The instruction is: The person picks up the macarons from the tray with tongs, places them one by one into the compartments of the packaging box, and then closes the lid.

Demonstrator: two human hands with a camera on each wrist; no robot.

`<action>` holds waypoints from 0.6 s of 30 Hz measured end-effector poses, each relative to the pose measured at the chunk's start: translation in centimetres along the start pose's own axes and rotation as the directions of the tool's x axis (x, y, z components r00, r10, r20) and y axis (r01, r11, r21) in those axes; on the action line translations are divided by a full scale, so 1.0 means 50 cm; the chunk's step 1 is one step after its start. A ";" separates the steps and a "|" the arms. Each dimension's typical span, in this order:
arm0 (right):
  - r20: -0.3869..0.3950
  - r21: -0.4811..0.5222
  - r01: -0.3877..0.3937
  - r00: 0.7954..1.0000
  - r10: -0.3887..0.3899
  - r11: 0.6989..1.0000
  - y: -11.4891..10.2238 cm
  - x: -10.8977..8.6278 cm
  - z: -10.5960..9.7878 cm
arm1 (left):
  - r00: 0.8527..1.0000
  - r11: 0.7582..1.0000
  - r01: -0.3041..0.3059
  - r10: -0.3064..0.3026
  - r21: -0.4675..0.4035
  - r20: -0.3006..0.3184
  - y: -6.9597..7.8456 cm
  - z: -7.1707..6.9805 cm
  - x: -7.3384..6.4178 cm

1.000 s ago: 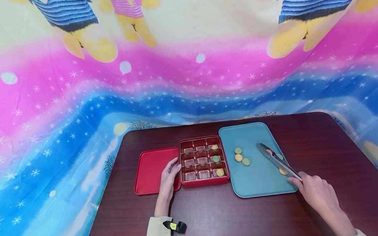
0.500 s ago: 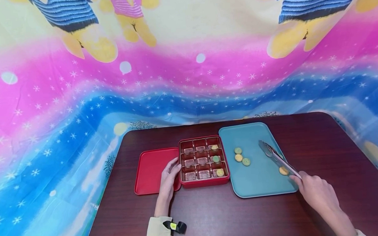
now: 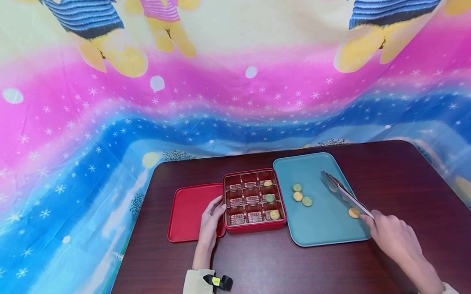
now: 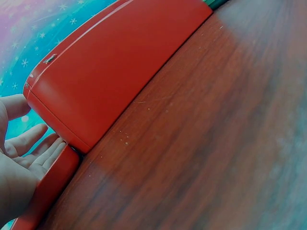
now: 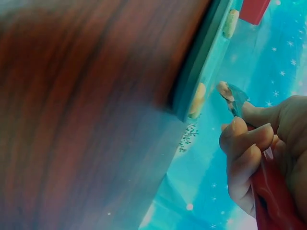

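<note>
at lower centre, nine-compartment red box (image 3: 255,228), three cookies (image 3: 269,198) down its right column
left hand (image 3: 210,219), loosely extended, touches it; right hand (image 3: 396,236) grips tongs (image 3: 354,200) over teal tray (image 3: 320,230) of cookies, lower right

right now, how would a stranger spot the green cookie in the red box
On the dark brown table, find the open red box beside the teal tray. Down its right-hand side, in the head view, lie three cookies. The green cookie is the middle one, its two neighbours there being yellowish.
</note>
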State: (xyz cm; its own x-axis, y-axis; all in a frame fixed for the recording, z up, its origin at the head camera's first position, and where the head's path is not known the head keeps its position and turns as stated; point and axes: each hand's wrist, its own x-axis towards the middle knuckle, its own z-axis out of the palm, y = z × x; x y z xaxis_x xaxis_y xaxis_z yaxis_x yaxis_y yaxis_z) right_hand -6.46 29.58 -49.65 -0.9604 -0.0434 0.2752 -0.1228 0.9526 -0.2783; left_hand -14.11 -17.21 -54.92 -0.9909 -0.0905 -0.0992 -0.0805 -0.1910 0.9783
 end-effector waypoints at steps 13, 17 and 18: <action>0.005 -0.022 0.042 0.999 -0.042 0.999 -0.020 0.025 -0.008 | 1.000 1.000 0.018 -0.018 0.009 -0.010 -0.002 0.000 0.000; -0.040 -0.034 0.077 0.996 -0.078 0.996 -0.026 0.033 -0.006 | 1.000 1.000 0.014 -0.014 0.023 -0.010 -0.001 -0.001 0.001; -0.048 -0.036 0.081 0.995 -0.083 0.996 -0.027 0.034 -0.005 | 1.000 1.000 0.016 -0.015 0.021 -0.011 0.000 -0.001 0.001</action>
State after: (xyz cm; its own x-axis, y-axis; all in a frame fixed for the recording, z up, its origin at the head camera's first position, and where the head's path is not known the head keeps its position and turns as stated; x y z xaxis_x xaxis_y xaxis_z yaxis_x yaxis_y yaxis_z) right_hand -7.88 28.30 -48.55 -0.9339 -0.1075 0.3410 -0.1912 0.9561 -0.2220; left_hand -14.16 -17.25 -54.95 -0.9883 -0.0983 -0.1162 -0.0981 -0.1721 0.9802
